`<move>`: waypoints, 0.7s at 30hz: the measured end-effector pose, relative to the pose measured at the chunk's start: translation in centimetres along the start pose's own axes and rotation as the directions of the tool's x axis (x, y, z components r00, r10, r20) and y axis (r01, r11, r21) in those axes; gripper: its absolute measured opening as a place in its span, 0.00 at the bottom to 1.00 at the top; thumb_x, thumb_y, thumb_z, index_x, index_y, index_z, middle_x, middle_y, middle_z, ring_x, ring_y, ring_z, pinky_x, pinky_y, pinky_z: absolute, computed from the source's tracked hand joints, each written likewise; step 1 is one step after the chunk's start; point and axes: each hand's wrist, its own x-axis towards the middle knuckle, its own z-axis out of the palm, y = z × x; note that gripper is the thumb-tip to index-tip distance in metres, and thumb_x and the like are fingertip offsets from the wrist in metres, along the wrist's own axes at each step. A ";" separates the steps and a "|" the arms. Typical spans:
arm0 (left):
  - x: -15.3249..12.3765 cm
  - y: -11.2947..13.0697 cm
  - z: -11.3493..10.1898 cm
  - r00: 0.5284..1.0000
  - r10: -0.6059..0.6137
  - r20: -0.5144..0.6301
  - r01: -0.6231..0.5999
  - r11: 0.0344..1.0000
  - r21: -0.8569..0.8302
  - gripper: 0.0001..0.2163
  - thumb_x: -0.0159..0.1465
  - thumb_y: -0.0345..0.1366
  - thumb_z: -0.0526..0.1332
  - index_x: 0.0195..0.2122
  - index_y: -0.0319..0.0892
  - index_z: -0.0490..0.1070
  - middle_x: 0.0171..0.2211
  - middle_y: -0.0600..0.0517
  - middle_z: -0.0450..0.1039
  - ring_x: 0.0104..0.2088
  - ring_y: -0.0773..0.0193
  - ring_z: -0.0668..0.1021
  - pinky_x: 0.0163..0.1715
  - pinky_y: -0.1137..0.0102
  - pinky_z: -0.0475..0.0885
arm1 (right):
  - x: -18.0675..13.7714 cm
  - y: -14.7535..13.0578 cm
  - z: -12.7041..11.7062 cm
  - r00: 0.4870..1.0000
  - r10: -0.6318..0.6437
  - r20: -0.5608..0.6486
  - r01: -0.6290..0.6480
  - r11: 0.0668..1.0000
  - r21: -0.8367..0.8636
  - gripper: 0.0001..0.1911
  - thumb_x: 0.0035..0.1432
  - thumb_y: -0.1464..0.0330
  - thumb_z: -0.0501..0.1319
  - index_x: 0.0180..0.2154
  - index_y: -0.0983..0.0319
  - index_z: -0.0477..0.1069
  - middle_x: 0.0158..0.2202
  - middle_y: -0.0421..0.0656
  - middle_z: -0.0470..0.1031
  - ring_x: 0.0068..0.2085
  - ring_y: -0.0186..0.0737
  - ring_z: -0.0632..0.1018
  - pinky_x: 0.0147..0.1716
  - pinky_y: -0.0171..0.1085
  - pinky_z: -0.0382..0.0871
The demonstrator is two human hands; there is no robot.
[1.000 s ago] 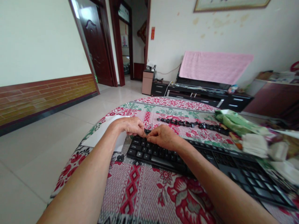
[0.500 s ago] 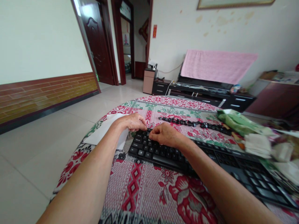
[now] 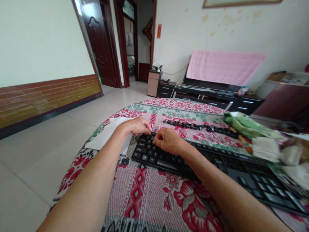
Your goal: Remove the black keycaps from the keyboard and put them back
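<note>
A black keyboard (image 3: 231, 167) lies across a round table covered by a red and green flowered cloth (image 3: 154, 199). My left hand (image 3: 137, 126) rests at the keyboard's far left corner, fingers curled and pinched onto its top edge. My right hand (image 3: 169, 141) sits right beside it on the upper key rows, fingers also pinched together; what they hold, if anything, is too small to make out. A row of loose black keycaps (image 3: 200, 127) lies on the cloth behind the keyboard.
A white sheet of paper (image 3: 108, 137) lies under my left wrist at the table's left edge. Green cloth (image 3: 243, 125) and white tissues (image 3: 265, 148) pile up at the right. Beyond the table are a tiled floor, a low black cabinet with a pink cloth (image 3: 222, 66), and open doorways.
Both hands stay pinched at the keyboard's top left corner; the right hand has shifted slightly left toward the left hand. The view has shifted a little.
</note>
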 end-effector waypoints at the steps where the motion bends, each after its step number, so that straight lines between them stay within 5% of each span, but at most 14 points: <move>1: 0.0 0.0 0.0 1.000 -0.005 -0.002 0.005 1.000 0.003 0.14 0.45 0.42 0.55 0.33 0.44 0.67 0.18 0.56 0.59 0.17 0.72 0.62 0.15 0.76 0.55 | -0.1 -0.1 0.0 1.000 -0.002 0.002 0.002 1.000 -0.014 0.10 0.42 0.68 0.53 0.20 0.65 0.69 0.17 0.41 0.68 0.19 0.28 0.64 0.17 0.30 0.50; 8: -0.1 0.1 0.0 1.000 0.006 0.003 -0.006 0.999 -0.045 0.14 0.44 0.43 0.56 0.32 0.44 0.66 0.18 0.56 0.59 0.17 0.73 0.62 0.15 0.76 0.55 | 0.4 1.0 -1.1 0.990 -0.136 -0.037 0.133 0.987 -0.089 0.14 0.49 0.66 0.48 0.23 0.63 0.70 0.20 0.41 0.68 0.22 0.29 0.65 0.21 0.30 0.54; 13: -0.4 0.5 0.0 1.000 -0.026 -0.016 0.026 1.000 -0.006 0.14 0.44 0.41 0.56 0.32 0.43 0.66 0.16 0.56 0.58 0.17 0.72 0.62 0.15 0.76 0.55 | 4.1 5.3 -2.6 0.974 -0.023 -0.225 -0.053 0.944 -0.326 0.14 0.48 0.68 0.50 0.36 0.60 0.69 0.35 0.44 0.69 0.34 0.36 0.68 0.33 0.33 0.58; 21: 0.0 0.1 0.1 1.000 -0.017 -0.012 0.016 1.000 -0.027 0.13 0.45 0.39 0.55 0.32 0.42 0.66 0.16 0.56 0.57 0.15 0.72 0.61 0.14 0.76 0.54 | 7.2 7.8 -1.2 0.996 0.039 -0.078 -0.072 0.875 -0.480 0.15 0.48 0.72 0.49 0.36 0.53 0.68 0.41 0.42 0.66 0.42 0.43 0.65 0.39 0.44 0.53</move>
